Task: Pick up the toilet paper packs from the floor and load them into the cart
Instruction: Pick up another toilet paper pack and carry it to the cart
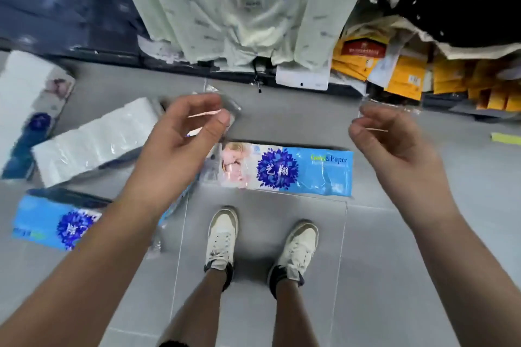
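Both arms are out in front, and each hand has its fingers curled in with thumb against forefinger. The left hand (pixel 186 135) and the right hand (pixel 394 144) each seem to pinch an upper corner of a sheet of clear film (pixel 235 110) that hangs between them; its faint edges run down past the white shoes (pixel 222 234). I can't tell whether it is a loose bag or part of a pack's wrapping.

Just beyond the toes, a blue printed pack (pixel 296 169) lies flat and crosswise on the grey floor (pixel 423 234), seen between the two hands. To the left, a white pack (pixel 93 141) shows its rolls through glossy wrap. A second blue pack (pixel 48 222) lies nearer, partly under the left forearm, and another pack (pixel 31 98) sits at the far left edge. No cart is in sight.

These packs should be light and bulky, soft enough to dent under a squeeze. The wrap looks slick, so a fingertip pinch on it could slide or stretch the film. I'd take the long pack with a hand cupped round each end, or by the loose flap if it has one.

Pale green fabric (pixel 239 3) hangs ahead, with yellow packets (pixel 406 73) heaped low on the right
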